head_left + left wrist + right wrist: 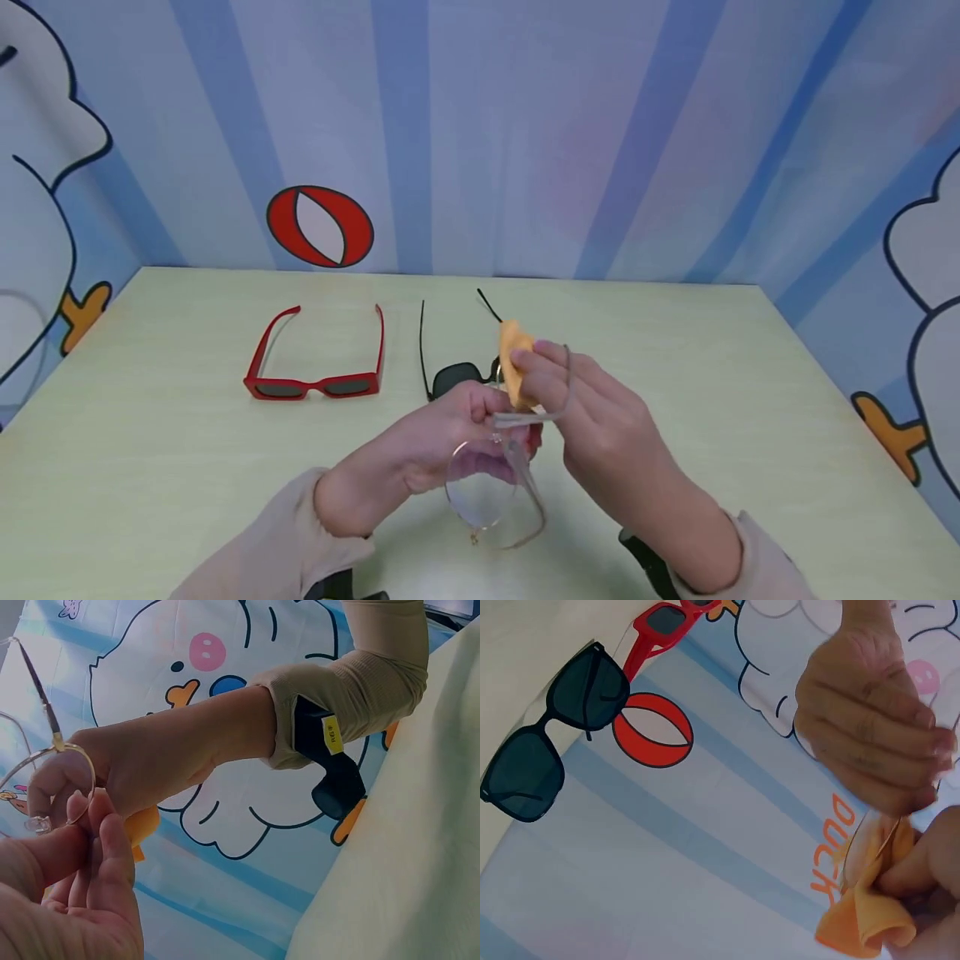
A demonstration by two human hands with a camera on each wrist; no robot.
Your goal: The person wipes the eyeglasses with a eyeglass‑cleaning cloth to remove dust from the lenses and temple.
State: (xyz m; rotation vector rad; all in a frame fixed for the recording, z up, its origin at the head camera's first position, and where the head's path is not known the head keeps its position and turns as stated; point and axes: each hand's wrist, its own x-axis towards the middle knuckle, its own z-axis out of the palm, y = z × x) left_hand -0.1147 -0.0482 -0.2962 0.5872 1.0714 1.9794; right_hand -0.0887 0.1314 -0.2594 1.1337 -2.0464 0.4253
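My left hand (pixel 442 433) holds a pair of eyeglasses (pixel 480 507) with thin gold round rims, clear lenses and pale temples. In the left wrist view, the thumb and fingers of that hand pinch the gold rim (pixel 93 780). My right hand (pixel 611 425) pinches a folded orange cloth (pixel 516 358) around the far lens. The right wrist view shows the cloth (pixel 862 922) wrapped over part of the rim, with the right-hand fingers (pixel 922 859) pressing it. Both hands and the glasses are raised above the table, and the far lens is largely hidden.
Red sunglasses (pixel 311 387) lie with temples unfolded on the pale table (pixel 187 475), left of the hands. Black sunglasses (pixel 453 377) lie just beyond the hands, partly covered by them. A blue striped printed backdrop (pixel 480 150) stands behind the table.
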